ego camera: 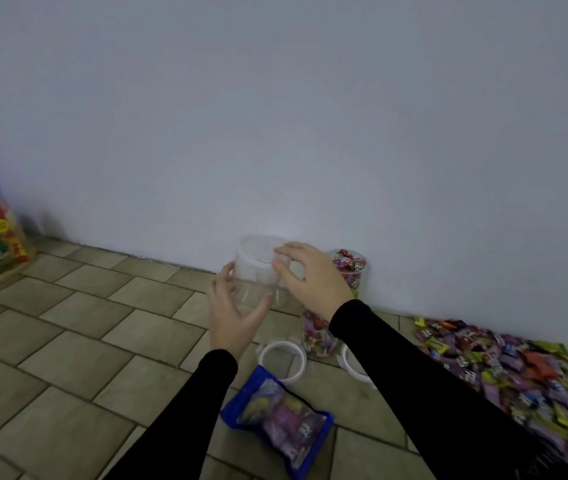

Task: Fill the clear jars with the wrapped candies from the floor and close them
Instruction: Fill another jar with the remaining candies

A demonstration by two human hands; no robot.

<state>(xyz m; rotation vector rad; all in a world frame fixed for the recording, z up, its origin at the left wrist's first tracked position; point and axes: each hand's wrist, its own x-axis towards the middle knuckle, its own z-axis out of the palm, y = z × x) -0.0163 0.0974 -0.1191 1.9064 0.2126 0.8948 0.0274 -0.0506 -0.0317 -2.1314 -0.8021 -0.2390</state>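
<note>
Above the tiles, both hands (237, 313) (310, 282) hold an upright empty jar (258, 275).

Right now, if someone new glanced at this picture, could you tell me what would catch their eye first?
Probably the empty clear jar at centre, near the wall, with the left hand curled round its body and the right hand on its white lid. Next, the bright pile of wrapped candies on the floor at right, and the blue candy bag lying nearest the camera.
</note>
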